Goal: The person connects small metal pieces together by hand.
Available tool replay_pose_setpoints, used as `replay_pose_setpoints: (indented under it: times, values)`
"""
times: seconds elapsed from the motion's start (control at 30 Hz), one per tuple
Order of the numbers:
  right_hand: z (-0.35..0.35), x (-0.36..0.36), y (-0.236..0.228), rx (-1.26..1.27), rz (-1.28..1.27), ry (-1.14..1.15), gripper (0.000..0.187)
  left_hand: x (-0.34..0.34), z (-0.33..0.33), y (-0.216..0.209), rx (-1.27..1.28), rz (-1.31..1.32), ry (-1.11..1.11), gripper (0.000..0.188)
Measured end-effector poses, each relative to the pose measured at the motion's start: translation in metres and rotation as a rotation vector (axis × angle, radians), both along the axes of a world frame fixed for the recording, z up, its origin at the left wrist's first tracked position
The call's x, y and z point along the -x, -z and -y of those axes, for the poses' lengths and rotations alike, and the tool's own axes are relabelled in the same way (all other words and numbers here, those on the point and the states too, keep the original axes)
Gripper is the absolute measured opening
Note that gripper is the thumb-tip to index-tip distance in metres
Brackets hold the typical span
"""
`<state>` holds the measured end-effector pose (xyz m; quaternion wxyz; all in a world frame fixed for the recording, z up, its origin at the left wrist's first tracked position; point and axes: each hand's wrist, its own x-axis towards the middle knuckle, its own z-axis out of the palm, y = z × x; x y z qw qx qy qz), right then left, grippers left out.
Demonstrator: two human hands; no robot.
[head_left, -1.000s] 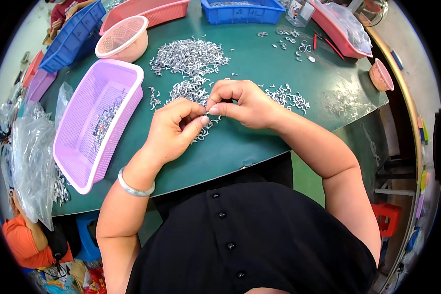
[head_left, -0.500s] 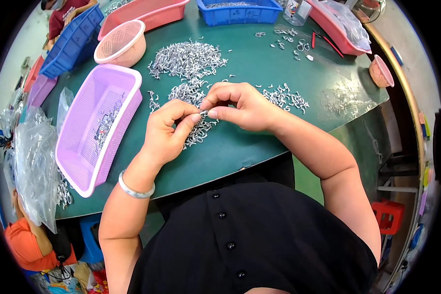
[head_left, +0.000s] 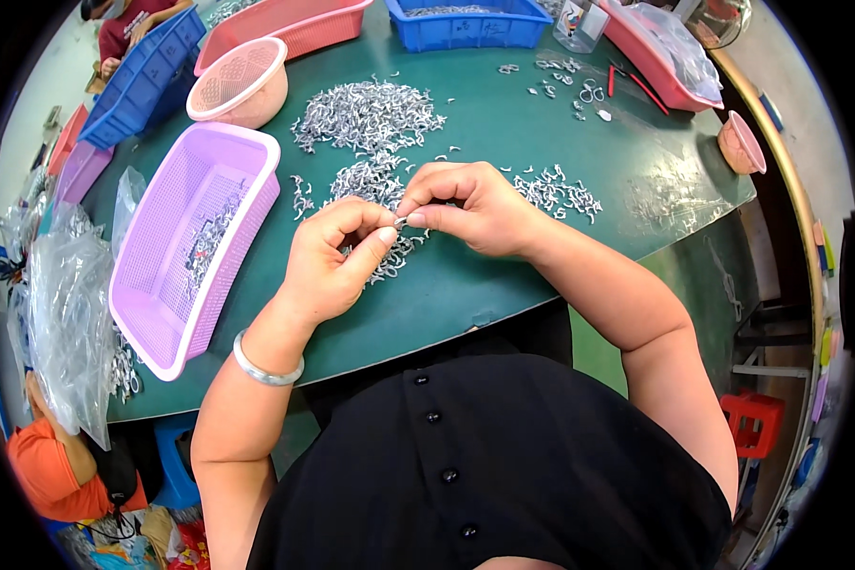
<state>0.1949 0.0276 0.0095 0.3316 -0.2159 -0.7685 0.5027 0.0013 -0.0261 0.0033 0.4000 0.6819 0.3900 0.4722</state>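
Both hands meet over the near side of a heap of small curved silvery metal pieces [head_left: 369, 116] on the green table. Thumb and fingers of my left hand [head_left: 332, 256] pinch one end of a small metal piece [head_left: 401, 223]. My right hand [head_left: 475, 209] pinches the same piece from the other side; its exact shape is mostly hidden by the fingertips. More loose pieces lie under and around the hands, with a smaller scatter [head_left: 556, 193] to the right. Left of my left hand stands a purple basket [head_left: 128, 304] with some metal pieces in it.
A round pink basket [head_left: 266, 100] and blue trays [head_left: 470, 34] stand farther back. Red-handled pliers [head_left: 648, 93] lie near a pink tray [head_left: 670, 90] at the right, with a small pink cup [head_left: 741, 142] by the edge. Plastic bags [head_left: 71, 313] and co-workers are at left.
My hands stay pinched together on the small metal piece, with the fingers slightly shifted. The whole view has moved a little; nothing else visibly differs.
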Motion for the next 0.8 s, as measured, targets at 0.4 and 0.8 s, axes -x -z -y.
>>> replay_pose_setpoints:
  times: [0.4,0.8]
  values:
    - [-0.001,-0.002,0.006,-0.591,0.273,0.060,0.009,0.003,-0.004,-0.008,0.401,0.325,-0.006,0.009]
    - [-0.001,0.000,0.012,-0.570,0.292,0.075,0.007,0.015,-0.009,-0.002,0.608,0.605,0.098,0.014]
